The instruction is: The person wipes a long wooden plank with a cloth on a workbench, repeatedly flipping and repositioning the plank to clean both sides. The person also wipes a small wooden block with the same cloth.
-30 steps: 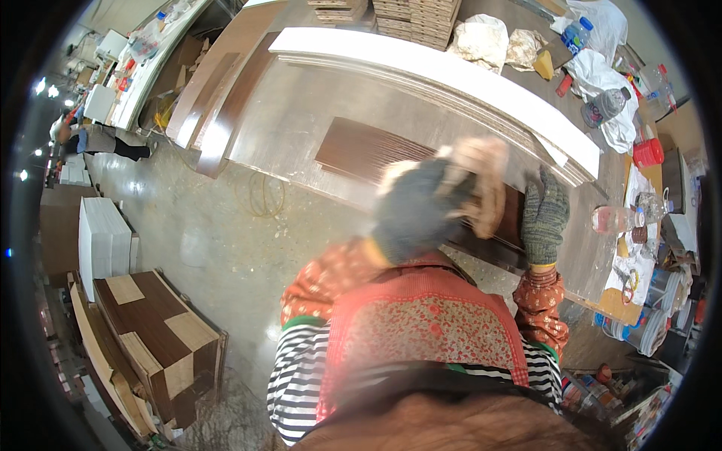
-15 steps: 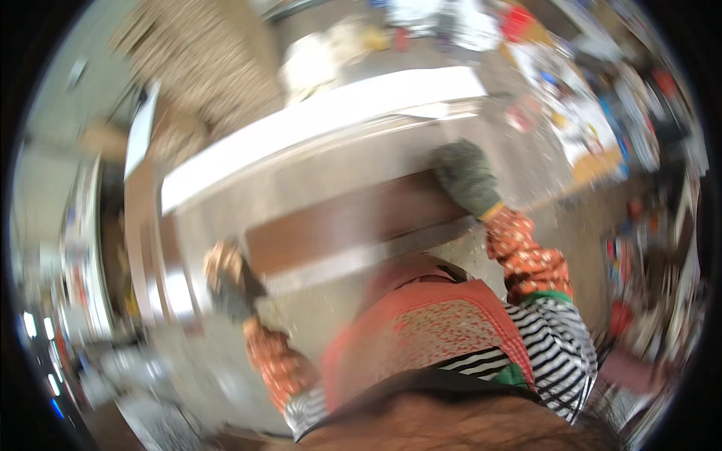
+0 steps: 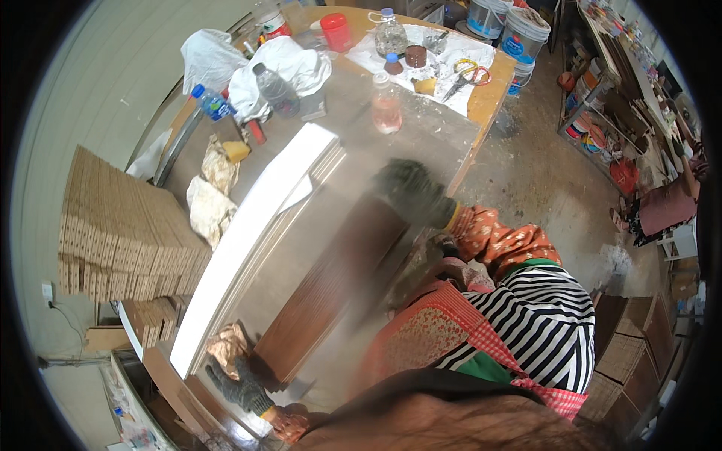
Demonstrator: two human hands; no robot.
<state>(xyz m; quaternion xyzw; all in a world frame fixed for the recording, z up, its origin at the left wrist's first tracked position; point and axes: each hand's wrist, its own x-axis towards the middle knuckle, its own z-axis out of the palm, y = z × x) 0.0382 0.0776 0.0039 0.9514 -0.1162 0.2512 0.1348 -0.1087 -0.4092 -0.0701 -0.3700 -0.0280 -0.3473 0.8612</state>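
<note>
A long brown wood-grain board [image 3: 320, 297] slants across the worktable in front of me, its far end blurred. My right hand [image 3: 412, 192], in a dark knit glove, is closed over that far end. My left hand [image 3: 242, 387], gloved alike, is beside the near end with a crumpled tan rag [image 3: 228, 344] in its fingers. Just left of the board lies a stack of long white strips [image 3: 259, 237], a loose sheet curling off its side.
Stacked tan slats [image 3: 124, 225] stand at left. Farther back are bottles [image 3: 276, 90], a pink-liquid bottle [image 3: 386, 105], white cloths [image 3: 289, 66], a red cup [image 3: 335, 31] and scissors [image 3: 465, 79]. Beyond the table's right edge, a person [image 3: 665, 207] is near shelving; buckets [image 3: 519, 34] stand behind.
The view has turned, so the board and white strips now slant more steeply. My right hand stays at the board's far end, and the rag remains in my left.
</note>
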